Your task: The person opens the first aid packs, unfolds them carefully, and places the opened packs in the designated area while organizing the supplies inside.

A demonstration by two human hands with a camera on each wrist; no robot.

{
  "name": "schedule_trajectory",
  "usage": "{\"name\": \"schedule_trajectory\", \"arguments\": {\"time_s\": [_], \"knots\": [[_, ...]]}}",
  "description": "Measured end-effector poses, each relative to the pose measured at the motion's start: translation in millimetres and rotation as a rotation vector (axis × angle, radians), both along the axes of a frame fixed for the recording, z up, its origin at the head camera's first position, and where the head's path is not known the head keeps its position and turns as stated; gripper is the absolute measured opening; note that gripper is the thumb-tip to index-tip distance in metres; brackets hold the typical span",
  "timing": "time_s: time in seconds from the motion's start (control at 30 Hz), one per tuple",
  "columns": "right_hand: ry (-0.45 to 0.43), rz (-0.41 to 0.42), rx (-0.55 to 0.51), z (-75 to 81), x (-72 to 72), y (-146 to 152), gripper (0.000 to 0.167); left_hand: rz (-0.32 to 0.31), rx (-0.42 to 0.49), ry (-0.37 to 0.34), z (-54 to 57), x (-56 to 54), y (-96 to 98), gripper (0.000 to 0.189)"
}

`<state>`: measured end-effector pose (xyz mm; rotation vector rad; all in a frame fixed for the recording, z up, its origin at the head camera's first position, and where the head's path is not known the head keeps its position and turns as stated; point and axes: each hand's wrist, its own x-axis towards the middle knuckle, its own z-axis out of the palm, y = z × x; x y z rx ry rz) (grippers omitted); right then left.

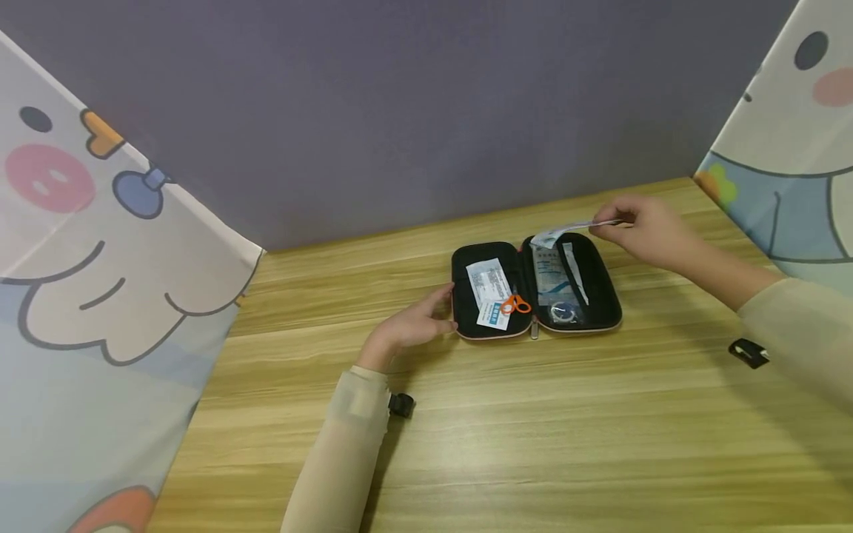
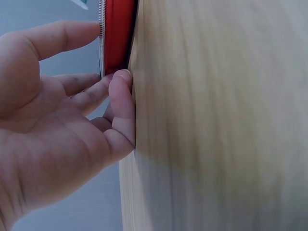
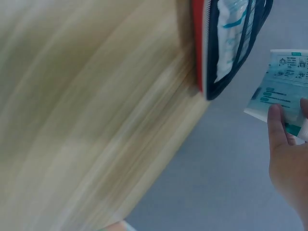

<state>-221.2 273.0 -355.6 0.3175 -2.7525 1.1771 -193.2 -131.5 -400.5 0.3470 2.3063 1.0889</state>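
No words legible; packet (image 3: 281,79) bears pictograms, blurred print; white paper (image 1: 489,280): print too small

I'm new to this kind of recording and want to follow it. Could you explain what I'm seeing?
There is no machine here: these are a person's bare left hand and right hand. The wide picture comes from a camera worn on the head, looking forward and down; the other two come from cameras on the left and right wrists. On the wooden table lies an open zip case containing printed papers and orange-handled scissors. The left hand touches the case's edge; the right hand pinches a blue-and-white packet.
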Motion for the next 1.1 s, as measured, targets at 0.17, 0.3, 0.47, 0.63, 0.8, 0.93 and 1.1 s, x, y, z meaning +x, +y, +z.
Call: {"name": "schedule_trajectory", "arguments": {"time_s": [0.17, 0.3, 0.47, 0.63, 0.8, 0.93, 1.1], "knots": [[0.014, -0.037, 0.004, -5.8, 7.3, 22, 0.022, -0.012, -0.006, 0.004, -0.2, -2.2, 1.0, 0.086], [0.040, -0.053, 0.024, -11.7, 12.2, 32, 0.019, -0.019, -0.012, 0.008, -0.7, -3.6, 0.7, 0.086], [0.086, -0.064, 0.077, -19.8, 16.0, 38, 0.014, -0.023, -0.017, 0.007, -1.1, -4.1, -0.6, 0.086], [0.113, -0.065, 0.124, -27.5, 18.0, 44, 0.011, -0.023, -0.028, 0.006, -1.3, -4.8, -1.4, 0.086], [0.215, -0.001, 0.238, -40.8, 17.6, 49, 0.010, -0.017, -0.020, 0.002, -2.4, -4.2, -1.8, 0.086], [0.221, 0.106, 0.388, -47.9, 20.6, 51, 0.024, -0.012, -0.010, 0.000, -3.1, -3.9, -1.8, 0.086], [0.155, 0.267, 0.485, -55.4, 26.9, 49, 0.037, -0.011, -0.016, 0.005, -4.5, -4.9, -1.7, 0.086]]}}
